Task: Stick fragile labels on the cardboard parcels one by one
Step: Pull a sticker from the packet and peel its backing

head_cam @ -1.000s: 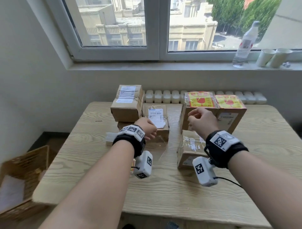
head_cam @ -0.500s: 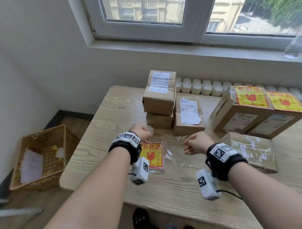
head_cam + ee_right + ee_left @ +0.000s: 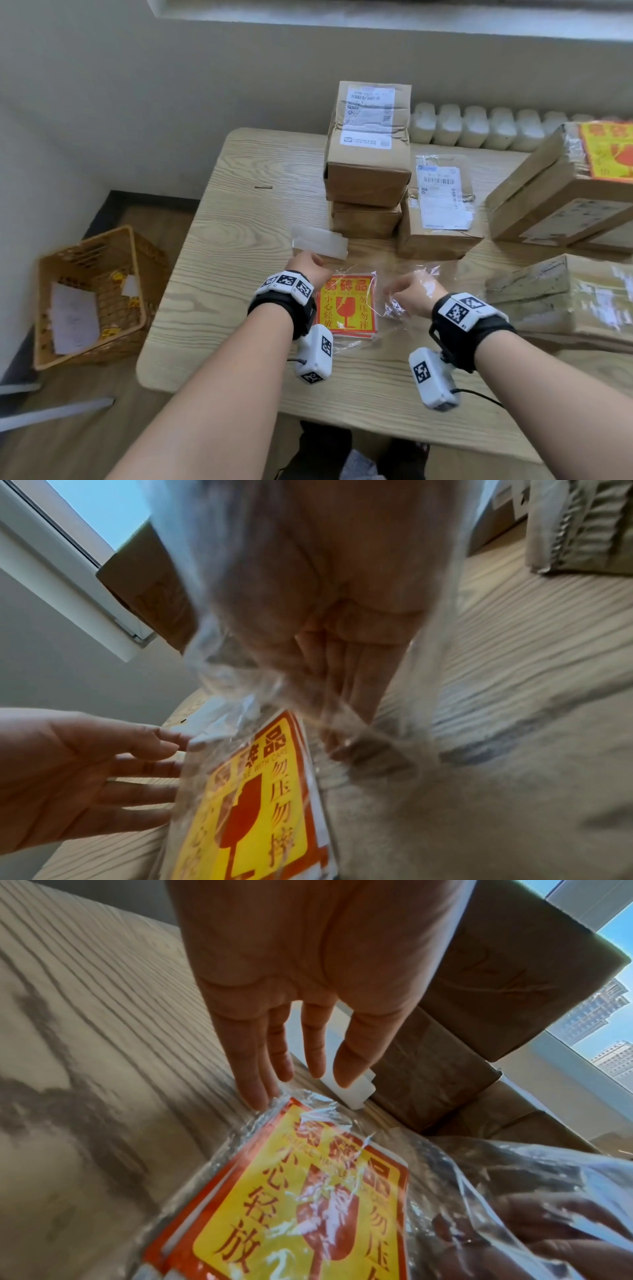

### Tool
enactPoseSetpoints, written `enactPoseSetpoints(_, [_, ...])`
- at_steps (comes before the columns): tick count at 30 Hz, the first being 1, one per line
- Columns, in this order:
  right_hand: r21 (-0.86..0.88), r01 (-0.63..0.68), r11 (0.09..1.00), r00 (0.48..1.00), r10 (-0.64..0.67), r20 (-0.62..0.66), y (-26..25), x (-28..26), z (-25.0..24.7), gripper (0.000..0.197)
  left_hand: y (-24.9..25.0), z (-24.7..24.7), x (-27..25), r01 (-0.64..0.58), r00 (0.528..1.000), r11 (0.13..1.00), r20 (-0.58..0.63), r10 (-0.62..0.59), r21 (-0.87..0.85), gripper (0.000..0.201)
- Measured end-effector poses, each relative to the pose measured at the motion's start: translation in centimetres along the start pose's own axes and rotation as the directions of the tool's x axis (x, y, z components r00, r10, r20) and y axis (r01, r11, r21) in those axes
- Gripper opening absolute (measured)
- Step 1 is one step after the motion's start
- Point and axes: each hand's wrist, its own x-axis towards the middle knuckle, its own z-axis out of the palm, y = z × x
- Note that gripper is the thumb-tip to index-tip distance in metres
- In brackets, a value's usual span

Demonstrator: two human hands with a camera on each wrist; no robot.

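Observation:
A pack of yellow-and-red fragile labels [image 3: 346, 305] [image 3: 301, 1204] [image 3: 253, 804] lies in a clear plastic bag [image 3: 424, 274] [image 3: 222, 669] near the table's front edge. My left hand [image 3: 306, 265] [image 3: 291, 1085] [image 3: 103, 772] is flat, its straight fingertips touching the bag's left edge. My right hand [image 3: 407, 294] [image 3: 342, 696] is inside the bag's mouth, fingers straight, tips by the labels' right edge. Two stacked brown parcels [image 3: 368, 171] and a flat one [image 3: 438, 212] stand behind, without fragile labels. Parcels at the right [image 3: 565, 192] carry a yellow label [image 3: 606, 150].
A white backing strip [image 3: 320, 241] lies just beyond my left hand. A taped parcel [image 3: 565, 298] sits to the right of my right hand. A wicker basket [image 3: 92, 294] with paper scraps stands on the floor left of the wooden table [image 3: 222, 274]. A radiator [image 3: 479, 126] runs behind.
Both hands came down from the parcels to the label pack. The right hand went into the plastic bag, the left flattened at its edge. The view tilted down and left.

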Motion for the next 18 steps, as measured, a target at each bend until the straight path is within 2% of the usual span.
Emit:
enactPoseSetpoints(2, [0.073,-0.019,0.997,1.000,0.021,-0.022,-0.1,0.6,0.9,0.030,-0.3,0.0,0.4,0.006,1.000,1.000,0.003,-0.006,0.011,0.038])
enactPoseSetpoints(5, [0.189,-0.055,0.981,0.995,0.069,-0.068,-0.2,1.5,2.1,0.012,-0.6,-0.2,0.8,0.016,1.000,1.000,0.023,-0.016,0.001,0.036])
enactPoseSetpoints(6, [0.222,-0.064,0.973,0.994,0.082,-0.071,-0.3,1.8,2.5,0.012,-0.7,-0.2,1.0,0.015,1.000,1.000,0.027,-0.015,-0.007,0.034])
enactPoseSetpoints(10, [0.354,-0.106,0.929,0.987,0.142,-0.078,-0.8,2.6,3.6,0.030,-1.0,-0.2,1.4,0.022,0.999,0.998,0.037,-0.020,-0.058,0.019])
enactPoseSetpoints(13, [0.436,-0.137,0.890,0.979,0.189,-0.078,-1.2,2.5,4.1,0.040,-1.0,-0.2,1.6,0.025,0.999,0.996,0.049,-0.021,-0.088,0.016])
enactPoseSetpoints(18, [0.474,-0.143,0.869,0.978,0.197,-0.066,-1.6,2.6,4.3,0.041,-1.3,0.0,1.9,0.023,0.998,0.992,0.054,-0.017,-0.121,0.018])
